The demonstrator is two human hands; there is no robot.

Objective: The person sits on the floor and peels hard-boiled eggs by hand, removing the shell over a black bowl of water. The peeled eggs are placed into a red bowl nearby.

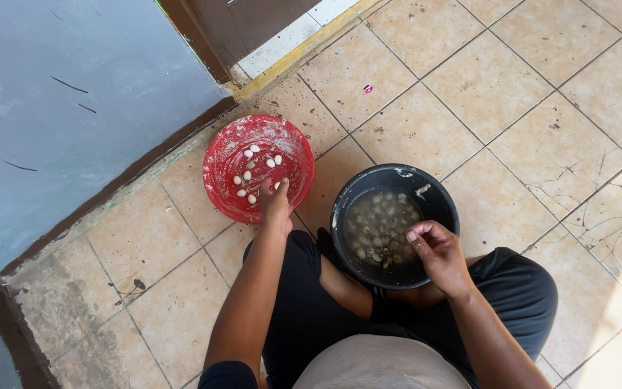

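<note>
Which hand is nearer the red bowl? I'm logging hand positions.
Left. The left hand reaches over the red bowl rim; the right hand is apart, over the black bowl.

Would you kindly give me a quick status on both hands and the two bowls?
Left hand in red bowl, among peeled white pieces. Right hand at black bowl of water. Nothing between them.
</note>
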